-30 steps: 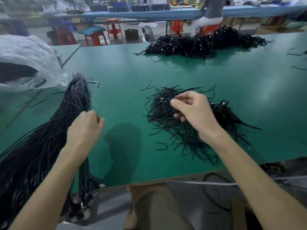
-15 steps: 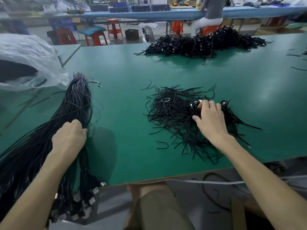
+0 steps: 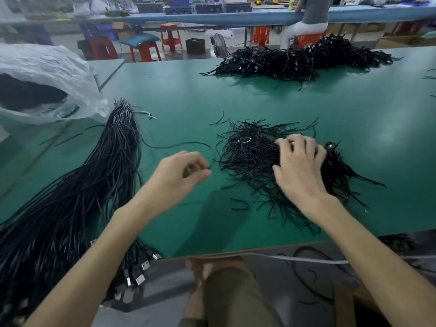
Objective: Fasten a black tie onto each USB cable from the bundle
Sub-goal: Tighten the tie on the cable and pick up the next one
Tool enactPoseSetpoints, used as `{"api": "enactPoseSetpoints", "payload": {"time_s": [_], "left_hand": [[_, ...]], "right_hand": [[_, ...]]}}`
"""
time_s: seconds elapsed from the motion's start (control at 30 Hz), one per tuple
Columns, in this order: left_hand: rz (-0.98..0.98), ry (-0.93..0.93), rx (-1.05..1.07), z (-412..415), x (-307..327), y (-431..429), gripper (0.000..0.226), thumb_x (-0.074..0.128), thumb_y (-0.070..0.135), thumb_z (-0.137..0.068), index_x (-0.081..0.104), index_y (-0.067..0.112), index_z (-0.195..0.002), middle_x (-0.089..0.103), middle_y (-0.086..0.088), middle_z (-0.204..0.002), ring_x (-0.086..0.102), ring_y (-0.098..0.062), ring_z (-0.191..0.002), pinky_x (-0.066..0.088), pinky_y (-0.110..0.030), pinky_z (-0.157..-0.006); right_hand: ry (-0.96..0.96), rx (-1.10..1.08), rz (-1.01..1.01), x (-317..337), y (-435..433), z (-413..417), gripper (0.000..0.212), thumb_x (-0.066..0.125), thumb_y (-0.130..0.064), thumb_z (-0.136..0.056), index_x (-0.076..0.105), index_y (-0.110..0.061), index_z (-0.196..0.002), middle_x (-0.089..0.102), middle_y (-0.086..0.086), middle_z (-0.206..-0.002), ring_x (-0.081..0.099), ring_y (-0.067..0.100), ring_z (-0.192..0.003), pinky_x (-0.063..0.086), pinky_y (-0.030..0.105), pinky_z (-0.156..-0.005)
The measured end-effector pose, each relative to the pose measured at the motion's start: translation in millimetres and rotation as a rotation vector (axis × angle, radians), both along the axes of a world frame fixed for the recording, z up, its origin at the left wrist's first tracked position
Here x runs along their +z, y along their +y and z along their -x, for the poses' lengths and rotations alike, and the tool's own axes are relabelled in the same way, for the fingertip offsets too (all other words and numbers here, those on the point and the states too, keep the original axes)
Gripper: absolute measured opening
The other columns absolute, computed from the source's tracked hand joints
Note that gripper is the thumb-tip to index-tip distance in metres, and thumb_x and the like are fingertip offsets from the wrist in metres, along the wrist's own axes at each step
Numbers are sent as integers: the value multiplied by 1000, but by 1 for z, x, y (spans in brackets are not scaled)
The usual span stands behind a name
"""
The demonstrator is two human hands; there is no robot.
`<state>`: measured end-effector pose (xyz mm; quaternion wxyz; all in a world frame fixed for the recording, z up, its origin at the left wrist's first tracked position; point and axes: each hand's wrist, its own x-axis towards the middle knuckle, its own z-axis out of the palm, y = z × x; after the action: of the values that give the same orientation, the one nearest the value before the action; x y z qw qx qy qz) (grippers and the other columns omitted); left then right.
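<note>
A thick bundle of black USB cables [image 3: 77, 185] lies along the left of the green table [image 3: 259, 100], its plugs hanging over the front edge. My left hand [image 3: 179, 178] is raised over the table centre and pinches one black cable [image 3: 179, 145] that arcs back to the bundle. A loose heap of black ties [image 3: 254, 156] lies right of centre. My right hand [image 3: 299, 168] rests on that heap with fingers curled down into the ties; whether it holds one is hidden.
A crumpled clear plastic bag [image 3: 49, 81] sits at far left. A big pile of black cables [image 3: 302, 60] lies at the table's far side. A person [image 3: 309, 17] sits on a red stool behind it. Stray ties dot the table.
My left hand left the bundle and moved right to the table centre, drawing one cable out with it. My right hand stayed on the tie heap, shifting slightly left.
</note>
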<state>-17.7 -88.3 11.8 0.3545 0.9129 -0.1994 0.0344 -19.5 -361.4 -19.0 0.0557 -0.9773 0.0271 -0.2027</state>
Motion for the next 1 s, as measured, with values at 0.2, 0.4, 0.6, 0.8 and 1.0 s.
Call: {"api": "enactPoseSetpoints", "payload": {"time_s": [0.2, 0.4, 0.6, 0.8, 1.0], "left_hand": [[46, 83, -148, 4, -6, -41, 7, 75, 22, -93, 70, 19, -90, 65, 5, -78, 50, -8, -45, 41, -22, -54], [129, 291, -101, -2, -9, 3, 17, 70, 31, -96, 70, 15, -94, 66, 4, -63, 47, -15, -41, 41, -23, -43], [965, 444, -188, -8, -3, 75, 31, 69, 31, -95, 71, 11, -119, 70, 1, -97, 50, -7, -57, 46, -18, -55], [1261, 512, -49, -13, -11, 59, 28, 53, 34, -101, 76, 20, -104, 51, 10, -80, 43, -7, -69, 42, -19, -64], [1615, 576, 12, -10, -7, 36, 41, 45, 50, -103, 61, 24, -76, 65, 5, -92, 67, -13, -93, 55, -30, -90]], "right_hand": [[27, 563, -234, -1, 66, 17, 72, 64, 8, -80, 50, -18, -146, 51, 0, -146, 37, 18, -138, 27, 35, -111], [197, 372, -700, -30, 70, 16, 38, 38, 5, -100, 64, -15, -118, 73, 2, -95, 66, 24, -92, 52, 44, -87], [123, 248, -1061, -31, 71, 15, 30, 40, -12, -109, 65, -24, -98, 74, -7, -76, 68, 9, -71, 53, 29, -80], [297, 413, -763, -22, 87, 27, 21, 45, -22, -109, 65, -15, -114, 73, -2, -98, 67, 12, -92, 52, 37, -90], [281, 595, -499, -11, 105, 44, 30, 46, -31, -109, 57, -12, -128, 69, 0, -106, 58, 18, -99, 42, 34, -90]]}}
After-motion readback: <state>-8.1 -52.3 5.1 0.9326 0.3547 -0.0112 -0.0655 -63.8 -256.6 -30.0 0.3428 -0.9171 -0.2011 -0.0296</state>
